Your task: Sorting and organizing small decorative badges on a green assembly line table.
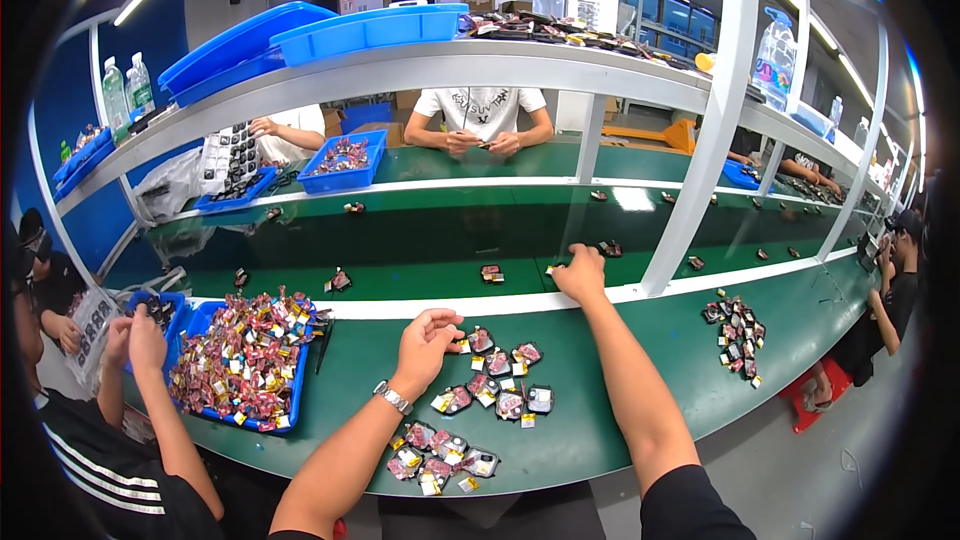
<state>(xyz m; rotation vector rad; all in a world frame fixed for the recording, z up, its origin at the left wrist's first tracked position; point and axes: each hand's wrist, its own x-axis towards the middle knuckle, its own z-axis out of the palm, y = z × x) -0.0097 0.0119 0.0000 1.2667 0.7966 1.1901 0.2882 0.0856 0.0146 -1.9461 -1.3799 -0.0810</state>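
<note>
My right hand (582,274) reaches over the white rail to the dark belt, its fingers closed at the edge of a small electronic assembly (552,269), mostly hidden under them. Above the green bench, my left hand (428,342), with a metal watch on its wrist, has curled fingers; whatever they hold is hidden. Beside it lies a loose group of small black-cased assemblies (509,403) with reddish boards and yellow-and-white tabs. A second cluster of assemblies (437,455) sits nearer the bench's front edge.
A blue tray (298,380) heaped with similar parts stands left, beside a co-worker's arms (150,360). More assemblies (735,335) lie right. Single units (491,274) are spaced along the belt. A white post (705,140) and overhead shelf (420,75) frame the bench. Another person (480,120) sits opposite.
</note>
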